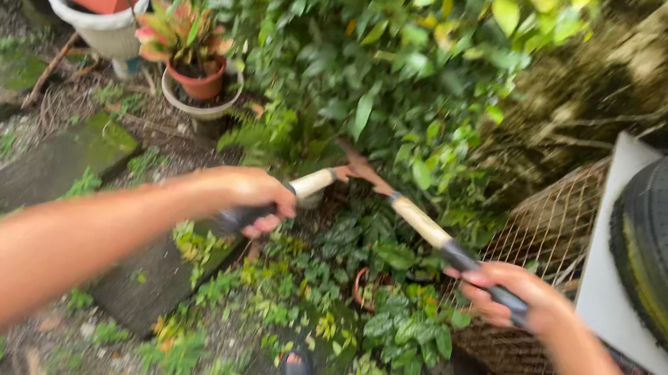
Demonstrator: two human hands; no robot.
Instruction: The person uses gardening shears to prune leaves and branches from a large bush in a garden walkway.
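Hands (379,245) on shears (371,180), potted bromeliad (191,42) beyond

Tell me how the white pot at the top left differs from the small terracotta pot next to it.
The white pot is larger, pale and stands on a pedestal foot; the terracotta pot is smaller, reddish-brown and sits in a pale dish. The white pot holds an orange-red block, the terracotta pot a plant with green and pink leaves. Both stand upright on the ground by the shrub.

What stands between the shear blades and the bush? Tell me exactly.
Nothing visible. The left hand and right hand grip the handles of the hedge shears, and the blades already reach into the leafy bush. Only its own leaves surround the blade tips, which are partly hidden.
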